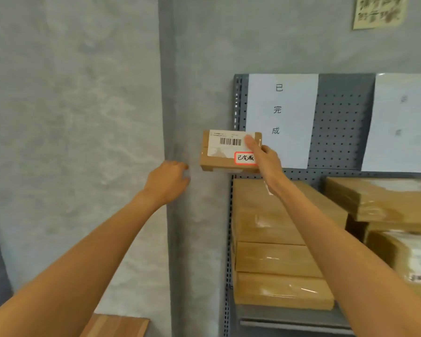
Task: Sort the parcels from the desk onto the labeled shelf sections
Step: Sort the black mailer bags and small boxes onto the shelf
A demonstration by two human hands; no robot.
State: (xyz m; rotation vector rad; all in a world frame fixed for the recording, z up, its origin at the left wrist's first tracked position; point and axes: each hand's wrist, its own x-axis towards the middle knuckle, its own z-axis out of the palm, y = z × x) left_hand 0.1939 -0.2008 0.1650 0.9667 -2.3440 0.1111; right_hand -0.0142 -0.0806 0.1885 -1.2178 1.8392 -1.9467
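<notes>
Head view: right hand point(265, 159) is grasping parcel point(229, 152) at its right edge, beside shelf point(338, 117) upright; left hand point(167, 181) is hanging loosely curled, holding nothing

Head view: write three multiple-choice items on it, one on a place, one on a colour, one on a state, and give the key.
1. Where is the held parcel?
A. in the air left of the 已完成 sheet
B. lying on the stacked parcels
C. on the wooden surface

2. What colour borders the parcel's handwritten sticker?
A. green
B. red
C. blue

3. What is the left hand doing?
A. gripping the parcel
B. pressing the sheet
C. holding nothing, fingers loosely curled

Key: 1 A, the right hand holds it up beside the sheet; 2 B, the sticker's edge is red; 3 C, the hand is clear of the parcel.
</notes>
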